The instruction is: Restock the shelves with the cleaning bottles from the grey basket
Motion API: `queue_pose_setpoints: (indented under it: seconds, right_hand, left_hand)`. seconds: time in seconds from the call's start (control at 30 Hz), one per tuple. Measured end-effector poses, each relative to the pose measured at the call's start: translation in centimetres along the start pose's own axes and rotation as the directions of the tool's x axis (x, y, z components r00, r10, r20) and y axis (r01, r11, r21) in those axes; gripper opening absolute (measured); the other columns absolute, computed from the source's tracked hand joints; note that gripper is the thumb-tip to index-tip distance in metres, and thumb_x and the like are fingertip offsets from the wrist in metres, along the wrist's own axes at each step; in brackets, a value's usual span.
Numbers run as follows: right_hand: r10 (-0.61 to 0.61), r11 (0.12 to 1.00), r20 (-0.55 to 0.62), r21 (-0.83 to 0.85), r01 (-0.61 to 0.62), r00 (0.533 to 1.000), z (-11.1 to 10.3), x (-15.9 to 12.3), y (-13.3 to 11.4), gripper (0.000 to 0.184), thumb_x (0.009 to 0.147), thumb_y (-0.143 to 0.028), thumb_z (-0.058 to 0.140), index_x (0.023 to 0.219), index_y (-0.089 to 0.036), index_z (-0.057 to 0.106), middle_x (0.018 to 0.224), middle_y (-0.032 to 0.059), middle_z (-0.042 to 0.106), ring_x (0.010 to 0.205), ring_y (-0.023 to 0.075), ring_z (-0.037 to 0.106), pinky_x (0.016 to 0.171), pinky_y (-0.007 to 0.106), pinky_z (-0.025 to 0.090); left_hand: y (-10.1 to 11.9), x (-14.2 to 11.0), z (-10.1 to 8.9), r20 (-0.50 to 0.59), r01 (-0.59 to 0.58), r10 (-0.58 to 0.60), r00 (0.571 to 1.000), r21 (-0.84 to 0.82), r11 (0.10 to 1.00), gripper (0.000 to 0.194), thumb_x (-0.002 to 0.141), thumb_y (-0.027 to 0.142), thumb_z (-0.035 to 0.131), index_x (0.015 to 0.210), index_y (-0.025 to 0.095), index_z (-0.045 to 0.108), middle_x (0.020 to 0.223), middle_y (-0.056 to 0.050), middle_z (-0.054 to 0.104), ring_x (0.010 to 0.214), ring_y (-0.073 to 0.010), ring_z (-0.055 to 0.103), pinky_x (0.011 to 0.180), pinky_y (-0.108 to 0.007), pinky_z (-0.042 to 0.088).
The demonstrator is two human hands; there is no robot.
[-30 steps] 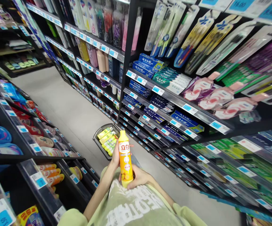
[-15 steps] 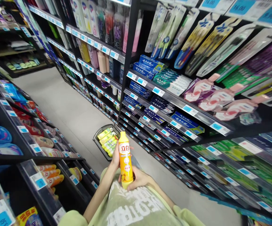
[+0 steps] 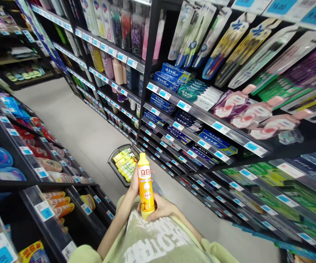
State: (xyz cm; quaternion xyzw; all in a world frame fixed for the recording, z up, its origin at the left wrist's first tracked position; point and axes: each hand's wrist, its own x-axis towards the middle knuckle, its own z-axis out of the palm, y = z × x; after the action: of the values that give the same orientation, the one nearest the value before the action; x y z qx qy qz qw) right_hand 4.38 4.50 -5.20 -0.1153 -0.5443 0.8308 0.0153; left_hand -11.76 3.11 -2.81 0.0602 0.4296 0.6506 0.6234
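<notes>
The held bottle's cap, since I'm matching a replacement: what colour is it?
The cap is yellow, seen best in the head view.

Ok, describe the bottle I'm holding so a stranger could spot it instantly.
In the grey-floored aisle, find the black basket. Just this side, between the left hand and right hand, is the bottle; its orange lower half and big red characters set it apart from the basket's yellow-green items.

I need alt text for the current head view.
The left hand and right hand hold a yellow bottle in a store aisle. Beyond it is a dark basket of yellow-green items, with stocked shelves on both sides.
</notes>
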Motion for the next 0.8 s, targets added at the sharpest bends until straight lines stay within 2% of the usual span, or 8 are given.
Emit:
queue_pose_setpoints:
  seconds: [0.1, 0.27, 0.43, 0.6, 0.8]
  right_hand:
    - [0.015, 1.000, -0.010, -0.019, -0.015, 1.000, 0.3, -0.2, -0.8, 0.056, 0.053, -0.038, 0.101, 0.100, -0.025, 0.074, 0.106, 0.0063, 0.077, 0.097, 0.0263, 0.073, 0.086, 0.034, 0.058]
    - [0.051, 0.997, -0.049, -0.057, -0.054, 0.997, 1.2, -0.7, -2.6, 0.043, 0.060, -0.047, 0.097, 0.091, -0.031, 0.074, 0.098, 0.0078, 0.077, 0.095, 0.0278, 0.074, 0.089, 0.038, 0.058]
    - [0.066, 0.995, -0.068, -0.067, -0.071, 0.996, 1.3, -0.6, -2.7, 0.054, 0.055, -0.052, 0.098, 0.098, -0.031, 0.072, 0.099, 0.0082, 0.077, 0.099, 0.0300, 0.073, 0.092, 0.041, 0.058]
    - [0.056, 0.997, -0.074, -0.058, -0.060, 0.996, 1.4, -0.6, -2.7, 0.064, 0.057, -0.052, 0.097, 0.112, -0.033, 0.070, 0.097, 0.0078, 0.076, 0.098, 0.0292, 0.073, 0.090, 0.041, 0.057]
    - [0.090, 0.993, -0.059, -0.077, -0.095, 0.994, 1.7, -0.6, -3.4, 0.061, 0.057, -0.059, 0.094, 0.107, -0.032, 0.072, 0.100, 0.0091, 0.075, 0.097, 0.0295, 0.072, 0.092, 0.041, 0.057]
  left_hand:
    - [0.1, 0.0, 0.0, -0.005, 0.021, -0.021, 1.000, 0.011, 1.000, 0.079, 0.086, 0.080, 0.056, 0.124, 0.011, 0.066, 0.086, -0.011, 0.077, 0.051, -0.0183, 0.066, 0.044, -0.027, 0.051]
    - [0.2, 0.0, 0.1, 0.002, 0.033, -0.033, 0.999, 0.013, 0.999, 0.070, 0.086, 0.081, 0.056, 0.111, 0.016, 0.070, 0.085, -0.011, 0.077, 0.053, -0.0194, 0.067, 0.043, -0.027, 0.049]
    - [0.0, -0.1, 0.2, -0.005, 0.055, -0.055, 0.998, -0.003, 0.998, 0.065, 0.089, 0.079, 0.052, 0.101, 0.018, 0.069, 0.086, -0.012, 0.077, 0.052, -0.0191, 0.065, 0.043, -0.028, 0.047]
    - [0.2, -0.2, 0.3, -0.009, 0.048, -0.048, 0.999, 0.015, 0.999, 0.067, 0.090, 0.078, 0.052, 0.106, 0.016, 0.070, 0.084, -0.011, 0.077, 0.052, -0.0191, 0.066, 0.042, -0.028, 0.047]
    - [0.2, -0.2, 0.3, 0.011, 0.029, -0.029, 1.000, 0.008, 1.000, 0.067, 0.088, 0.078, 0.056, 0.107, 0.015, 0.070, 0.084, -0.011, 0.076, 0.052, -0.0185, 0.067, 0.045, -0.028, 0.051]
